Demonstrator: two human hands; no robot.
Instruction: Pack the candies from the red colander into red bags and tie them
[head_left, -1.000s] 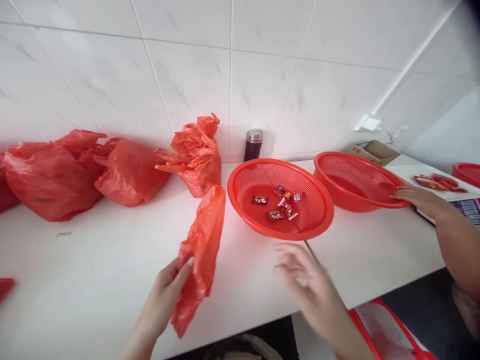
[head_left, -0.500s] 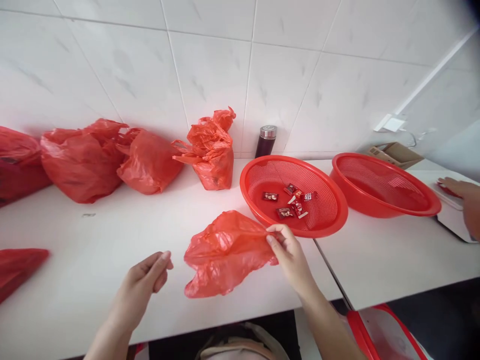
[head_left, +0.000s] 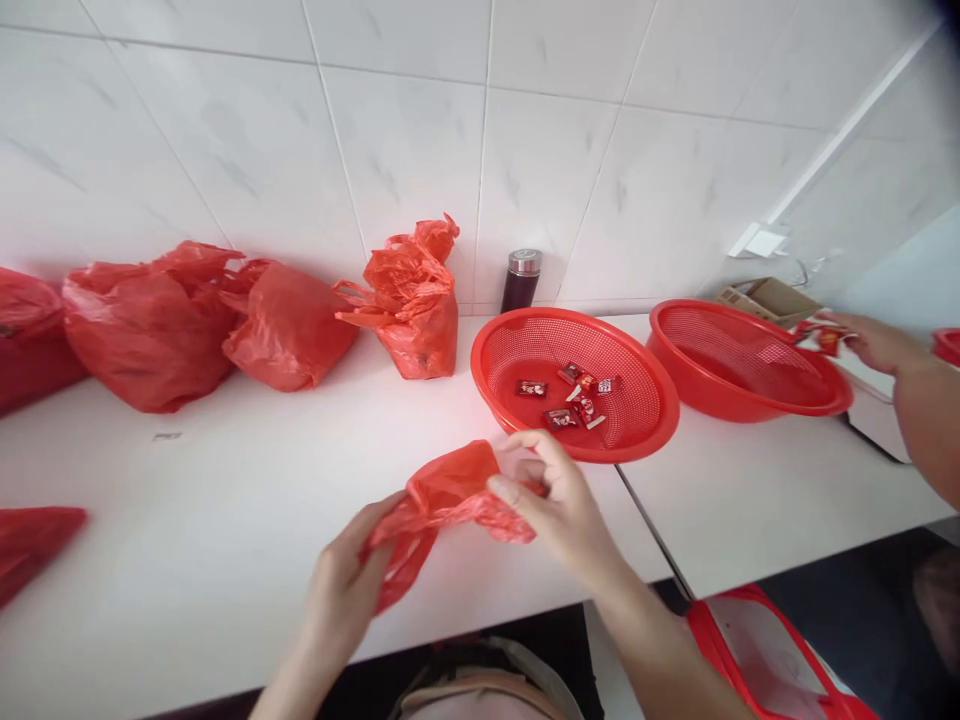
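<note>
A thin red plastic bag (head_left: 454, 482) is stretched between my two hands above the white table. My left hand (head_left: 349, 560) is closed on the bag's left end, with part of the film hanging below the fingers. At the other end, my right hand (head_left: 559, 500) has its fingers curled round the crumpled film, the thumb toward the bag. Just beyond my right hand stands a red perforated basket (head_left: 652, 435). Several small wrapped sweets (head_left: 560, 418) lie on its bottom.
Filled red bags (head_left: 289, 325) line the tiled wall, with a dark flask (head_left: 520, 282) beside them. To the right are a second red basket (head_left: 739, 400), a cardboard box (head_left: 776, 300) and a white device (head_left: 874, 400). A co-worker's hand (head_left: 870, 340) holds red packets there.
My left hand, empty before, has moved right and taken hold of the bag. The bag is now gathered between both hands. The co-worker's hand has shifted left with red packets toward the second basket.
</note>
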